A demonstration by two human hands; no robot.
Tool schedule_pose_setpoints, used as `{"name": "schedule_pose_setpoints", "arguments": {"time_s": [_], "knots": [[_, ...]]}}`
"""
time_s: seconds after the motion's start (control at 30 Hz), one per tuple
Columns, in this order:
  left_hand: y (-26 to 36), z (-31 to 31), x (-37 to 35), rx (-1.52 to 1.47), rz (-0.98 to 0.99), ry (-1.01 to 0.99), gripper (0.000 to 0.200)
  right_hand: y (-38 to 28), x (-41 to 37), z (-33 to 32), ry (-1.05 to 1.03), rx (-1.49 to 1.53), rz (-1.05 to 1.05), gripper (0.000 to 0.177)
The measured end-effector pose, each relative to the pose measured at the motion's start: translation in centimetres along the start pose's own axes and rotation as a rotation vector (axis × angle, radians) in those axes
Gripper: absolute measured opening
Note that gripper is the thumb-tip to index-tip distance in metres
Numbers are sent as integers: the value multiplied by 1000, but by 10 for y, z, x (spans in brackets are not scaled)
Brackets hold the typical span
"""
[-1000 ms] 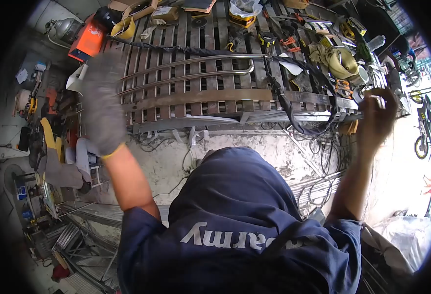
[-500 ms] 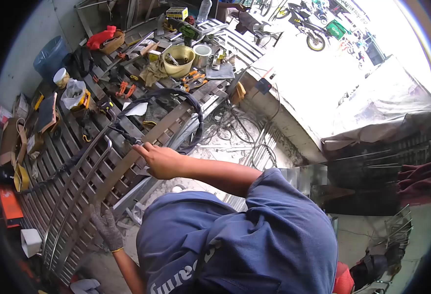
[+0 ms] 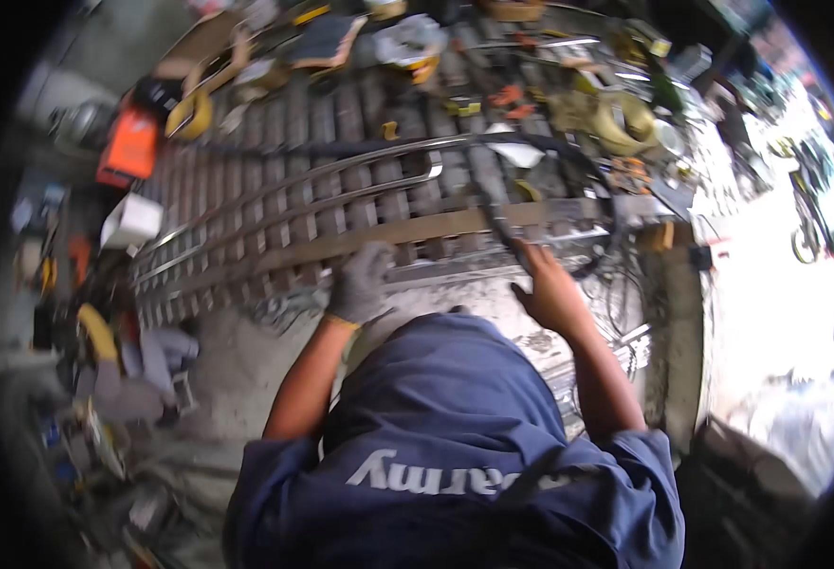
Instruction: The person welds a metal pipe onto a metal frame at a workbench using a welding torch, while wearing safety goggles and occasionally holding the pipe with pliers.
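Note:
My left hand (image 3: 364,284), in a grey knit glove with a yellow cuff, is at the near edge of a long flat metal bar (image 3: 407,230). Its thumb stands apart from the fingers, though motion blurs them. My bare right hand (image 3: 554,292) is further right with thumb and fingers apart, fingertips right at the lower end of a looped black cable (image 3: 614,204). The bar lies over a slatted metal bench top (image 3: 331,123). Behind it, a bent shiny metal tube (image 3: 341,163) curves across the slats.
Toward the back are a yellow bucket (image 3: 625,121), a plastic bag (image 3: 409,43) and orange-handled tools (image 3: 630,175). An orange box (image 3: 129,142) and a white square tube (image 3: 132,223) stand at the left. Gloves (image 3: 165,356) lie lower left; a parked motorcycle (image 3: 804,213) shows outside.
The view has swung left, with blur. My right hand, closed at the cable's end before, now has its fingers apart beside it. My gloved left hand remains at the bar's near edge.

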State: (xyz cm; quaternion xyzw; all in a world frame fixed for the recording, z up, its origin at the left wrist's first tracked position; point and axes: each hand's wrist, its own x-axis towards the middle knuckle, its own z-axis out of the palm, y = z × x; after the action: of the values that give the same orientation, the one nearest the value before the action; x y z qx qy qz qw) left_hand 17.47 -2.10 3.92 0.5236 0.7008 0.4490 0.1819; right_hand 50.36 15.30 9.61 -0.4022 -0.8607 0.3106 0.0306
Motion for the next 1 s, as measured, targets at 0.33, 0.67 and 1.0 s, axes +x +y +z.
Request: {"name": "schedule_pose_setpoints", "arguments": {"time_s": [0.33, 0.67, 1.0], "knots": [[-56, -45, -3, 186, -116, -160, 23, -50, 41, 24, -163, -189, 56, 69], [-155, -108, -4, 687, -2, -235, 78, -127, 94, 62, -215, -276, 31, 65], [-183, -100, 3, 726, 22, -334, 83, -16, 224, -18, -41, -330, 287, 53]]}}
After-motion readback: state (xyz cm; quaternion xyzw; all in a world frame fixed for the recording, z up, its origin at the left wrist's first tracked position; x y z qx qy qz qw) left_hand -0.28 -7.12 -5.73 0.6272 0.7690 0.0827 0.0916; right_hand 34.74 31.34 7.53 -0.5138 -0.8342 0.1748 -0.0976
